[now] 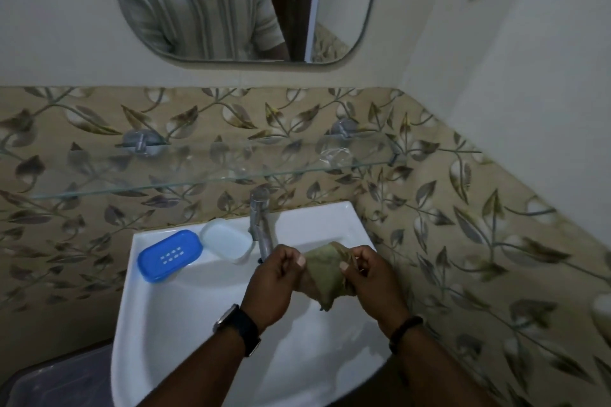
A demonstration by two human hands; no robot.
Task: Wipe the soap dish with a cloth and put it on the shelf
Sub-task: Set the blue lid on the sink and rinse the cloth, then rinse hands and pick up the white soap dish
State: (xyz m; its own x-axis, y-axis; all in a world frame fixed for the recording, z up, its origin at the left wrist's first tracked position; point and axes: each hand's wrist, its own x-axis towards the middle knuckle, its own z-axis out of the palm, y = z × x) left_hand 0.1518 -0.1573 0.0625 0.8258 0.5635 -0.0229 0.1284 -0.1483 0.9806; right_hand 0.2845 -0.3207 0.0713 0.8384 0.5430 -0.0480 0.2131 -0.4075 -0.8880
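A blue soap dish [170, 256] with small drain holes lies on the back left rim of the white sink [185, 314]. Its translucent white lid or base [226, 239] rests beside it, next to the tap. Over the basin, my left hand [276, 282] and my right hand [370, 277] both pinch an olive-green cloth [322, 274] stretched between them. The glass shelf [211, 162] runs along the wall above the sink.
A chrome tap [261, 225] stands at the sink's back, just left of my hands. A clear round object [335, 155] sits on the shelf's right end. A mirror [244, 3] hangs above. A bin with a plastic liner [56, 380] stands at lower left.
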